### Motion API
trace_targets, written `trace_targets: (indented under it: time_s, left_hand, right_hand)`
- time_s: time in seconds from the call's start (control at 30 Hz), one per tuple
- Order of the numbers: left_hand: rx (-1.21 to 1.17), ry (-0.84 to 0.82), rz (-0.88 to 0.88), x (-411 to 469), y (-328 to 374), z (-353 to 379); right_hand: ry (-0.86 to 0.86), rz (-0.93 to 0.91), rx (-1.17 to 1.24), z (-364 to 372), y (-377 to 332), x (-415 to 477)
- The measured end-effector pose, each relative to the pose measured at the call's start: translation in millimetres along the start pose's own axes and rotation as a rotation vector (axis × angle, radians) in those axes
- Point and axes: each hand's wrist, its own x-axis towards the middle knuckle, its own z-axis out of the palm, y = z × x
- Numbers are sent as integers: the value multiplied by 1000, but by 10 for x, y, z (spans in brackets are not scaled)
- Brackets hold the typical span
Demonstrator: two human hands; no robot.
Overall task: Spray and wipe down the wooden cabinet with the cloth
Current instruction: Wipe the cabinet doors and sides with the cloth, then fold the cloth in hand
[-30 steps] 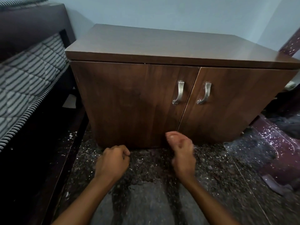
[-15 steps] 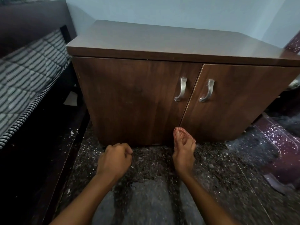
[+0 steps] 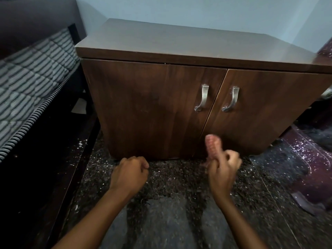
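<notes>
The dark wooden cabinet [image 3: 152,108] stands against the pale wall, with both doors closed and two metal handles [image 3: 202,99] near the middle seam. My left hand [image 3: 129,173] is a closed fist low in front of the left door, holding nothing I can see. My right hand [image 3: 222,169] is blurred just below the door seam. Some of its fingers are curled, and a pinkish ridged shape rises from it toward the cabinet. I cannot tell whether that shape is fingers or something held. No cloth or spray bottle is in view.
A bed with a striped mattress [image 3: 27,78] and a dark frame [image 3: 53,159] runs along the left, close to the cabinet's side. The floor [image 3: 170,191] is dark speckled stone, with a maroon band [image 3: 314,168] on the right.
My right hand went from a fist to fingers stretched up at the door seam, and is now partly curled and shifted slightly right. My left fist stayed put. The view tilted a little.
</notes>
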Motion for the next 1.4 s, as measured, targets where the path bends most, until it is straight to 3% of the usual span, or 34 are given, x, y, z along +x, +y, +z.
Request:
trace_targets:
  time_s: [0.07,0.13,0.27,0.37,0.47,0.63,0.73,0.83,0.97,1.03,1.1,1.17,1.3,1.4]
  left_hand:
    - [3,-11,-16,-13,-47,-2]
    - [-3,-18,-33,-23,-93,-14]
    - [-22,8,-52,-34,-151,-62]
    - [-12,11,-70,-55,-197,-117]
    - [38,-1,-138,-93,-272,-194]
    - [33,20,-367,-148,-356,-379]
    - [-113,160,-500,-165,-441,-497]
    - [-246,377,-580,-162,-562,-650]
    - [-398,761,-561,-103,-687,-865]
    - [-604,807,-513,-50,-715,-941]
    - [-1015,597,-464,-13,-626,-997]
    - [-1289,246,-403,-18,-513,-1034]
    - [-1474,-222,-445,-13,-436,-944]
    - [-1510,-372,-402,-4,-373,-830]
  right_hand:
    - [103,185,188,90,-112,113]
    - [-18,277,208,341,-185,141]
    - [-348,206,57,803,-276,-177]
    - [-376,234,75,960,-437,-352]
    - [-407,131,158,1117,-714,-500]
    - [-704,-138,220,1350,-1520,-769]
    - [-814,-114,395,1413,-1993,-846]
    - [-940,133,721,1396,-2406,-773]
    - [-989,339,1001,1241,-2616,-426]
    - [-1007,529,1264,1036,-2554,-192]
    - [-1046,702,1532,814,-2430,-8]
    - [-1062,779,1655,669,-2292,107]
    - [-1015,831,1771,433,-2037,252]
    - [-1046,786,1809,350,-1879,309]
